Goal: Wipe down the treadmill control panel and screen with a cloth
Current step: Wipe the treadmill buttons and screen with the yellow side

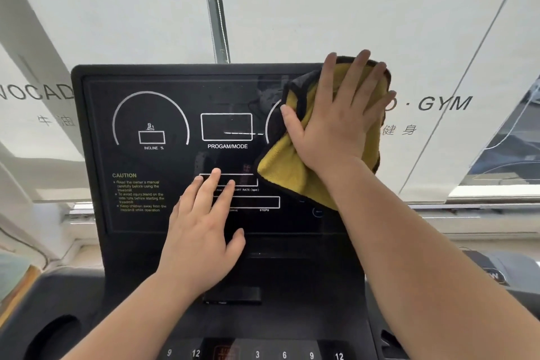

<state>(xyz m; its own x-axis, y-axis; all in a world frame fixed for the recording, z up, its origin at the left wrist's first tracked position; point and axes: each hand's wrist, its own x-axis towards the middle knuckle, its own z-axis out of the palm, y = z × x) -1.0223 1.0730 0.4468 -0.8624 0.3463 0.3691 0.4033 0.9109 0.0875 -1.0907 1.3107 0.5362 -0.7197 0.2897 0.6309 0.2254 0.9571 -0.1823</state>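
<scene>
- Up close, the head view shows a black treadmill screen [163,161] standing up in front of the person, with white rings and boxes drawn on it.
- The right hand [336,123] is flat and spread wide, pressing a yellow cloth [280,172] against the top right corner of the screen.
- That hand is not clenched; the fingers [358,73] lie straight on the cloth, and the thumb points to the left.
- The cloth has a dark edge. It is bunched up, and part of it hangs down below the hand.
- The cloth hides most of the right ring on the screen.
- The left hand [201,231] is open too and holds nothing. Its fingertips rest on the lower middle of the screen, over the small boxes there.
- Words on the screen say "INCLINE %", "PROGAM/MODE", "CAUTION" and "STEPS".
- Below the screen is the control panel [292,351], with numbers like 3, 6, 9 and 12 along the bottom edge.
- A round cup holder [55,339] sits at the bottom left.
- Behind the treadmill hangs a white blind [292,9] with the word "GYM" on it.
</scene>
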